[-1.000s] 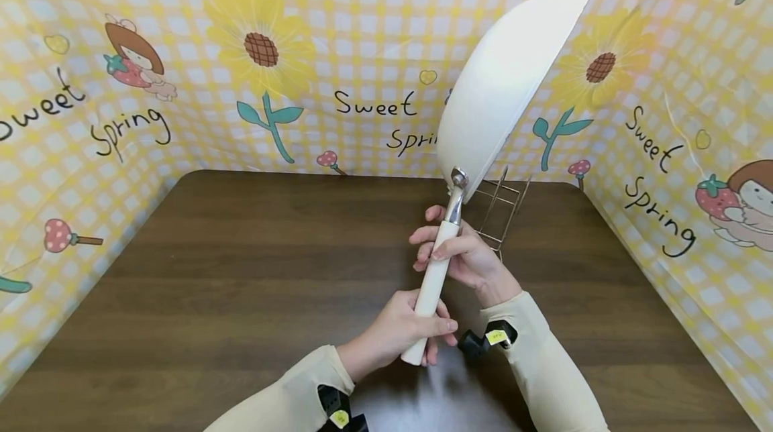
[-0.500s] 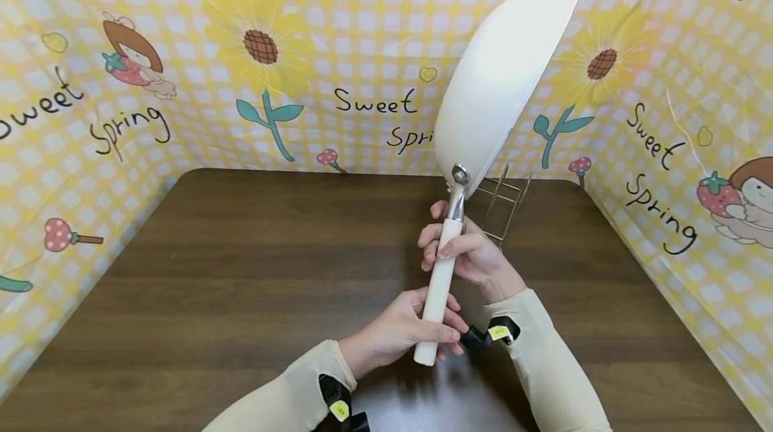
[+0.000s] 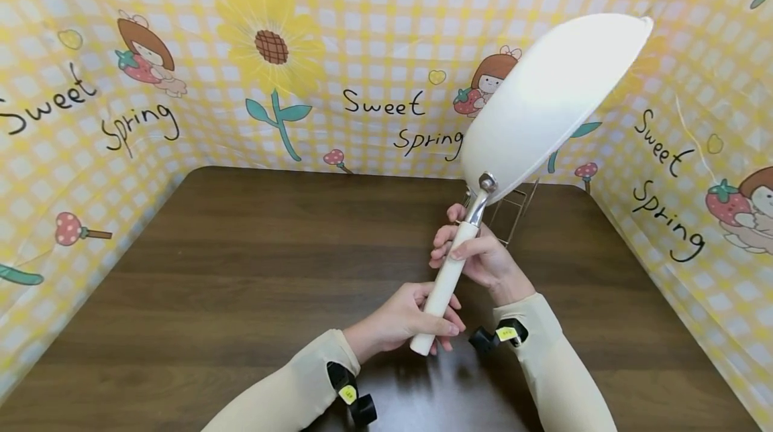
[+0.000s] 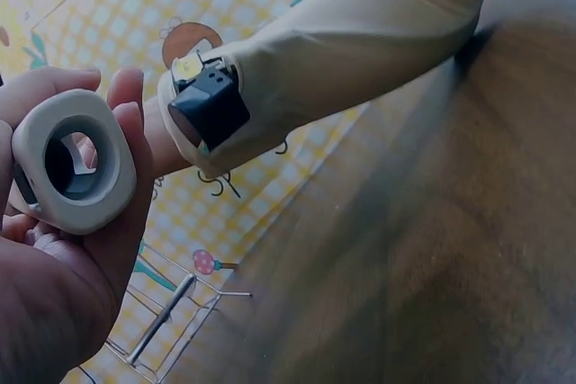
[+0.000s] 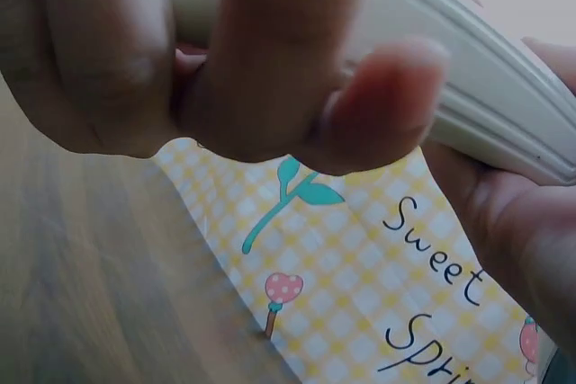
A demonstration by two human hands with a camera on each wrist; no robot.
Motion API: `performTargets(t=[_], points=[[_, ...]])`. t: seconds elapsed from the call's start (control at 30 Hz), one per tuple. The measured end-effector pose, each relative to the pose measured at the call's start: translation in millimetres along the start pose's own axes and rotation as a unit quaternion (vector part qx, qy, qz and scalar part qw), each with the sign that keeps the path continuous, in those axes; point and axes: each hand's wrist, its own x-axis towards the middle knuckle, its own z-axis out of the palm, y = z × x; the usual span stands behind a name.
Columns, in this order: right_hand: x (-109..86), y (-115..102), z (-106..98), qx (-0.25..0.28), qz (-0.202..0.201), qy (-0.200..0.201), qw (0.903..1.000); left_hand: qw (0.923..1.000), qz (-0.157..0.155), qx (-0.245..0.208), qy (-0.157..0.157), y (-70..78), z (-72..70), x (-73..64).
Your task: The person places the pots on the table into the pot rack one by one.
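A white frying pan [image 3: 549,103] with a deep rounded body is held up above the table, leaning to the right. Its outer side faces the head camera, and the inside is hidden. My left hand [image 3: 398,321] grips the lower end of the white handle [image 3: 448,278], thumb across the front. Higher up, close below the metal neck [image 3: 477,207], my right hand [image 3: 486,261] holds the same handle between thumb and curled fingers. The left wrist view shows the hollow handle end [image 4: 121,182] inside the left hand. Ridges run along the handle in the right wrist view.
Behind the right hand stands a thin metal wire rack [image 3: 516,217], partly covered by the pan. The dark wooden table [image 3: 241,271] meets a yellow checked cloth [image 3: 374,36] that rises at the back and both sides.
The pan has tipped further to the right, its far rim now lower and further right. Both hands shifted slightly right with the handle still in their grip. The head view turned a little.
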Motion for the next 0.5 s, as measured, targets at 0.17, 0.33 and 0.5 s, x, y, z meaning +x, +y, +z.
performTargets(t=[0.17,0.33,0.5], points=[[-4.1,-1.2,-4.4,0.013,-0.005,-0.002,0.9999,0.9998,-0.008,0.016,0.003,-2.7,-1.6,5.0],[-7.6,-1.3,-11.8,0.030,-0.005,-0.013,0.9995,0.9999,-0.009,0.011,-0.001,-7.7,-2.6,10.2],[-10.9,-0.4,-16.7,0.038,-0.002,-0.006,0.9993,0.9999,-0.007,0.000,-0.009,-11.8,-2.3,13.2]])
